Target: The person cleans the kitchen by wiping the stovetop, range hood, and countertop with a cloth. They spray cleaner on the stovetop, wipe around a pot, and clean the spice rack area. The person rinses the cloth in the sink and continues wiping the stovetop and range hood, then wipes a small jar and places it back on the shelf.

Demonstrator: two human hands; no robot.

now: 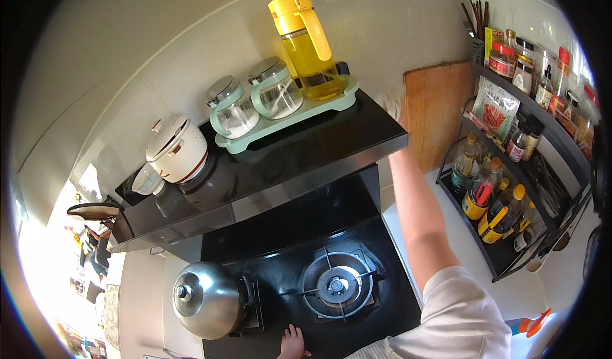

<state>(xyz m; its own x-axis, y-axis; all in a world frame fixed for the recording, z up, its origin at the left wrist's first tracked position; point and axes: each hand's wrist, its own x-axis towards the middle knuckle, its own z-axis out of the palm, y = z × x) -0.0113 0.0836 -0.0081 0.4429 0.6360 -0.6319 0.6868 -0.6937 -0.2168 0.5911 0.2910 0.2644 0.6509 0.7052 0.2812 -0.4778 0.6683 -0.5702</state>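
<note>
My right arm stretches up past the end of a glossy black shelf. Its hand is blurred and partly hidden by the shelf corner, close to a wooden cutting board leaning on the wall. Whether it holds anything cannot be made out. Low in the picture, my left hand lies with fingers spread on the front of the black gas cooktop. Between the arms sits a bare burner with its pan support. To the left stands a steel pot with a domed lid.
A green tray on the shelf carries two glass seasoning jars and a yellow-topped oil bottle. Left of these are a white lidded pot and a bowl. A black spice rack full of bottles stands right of my arm.
</note>
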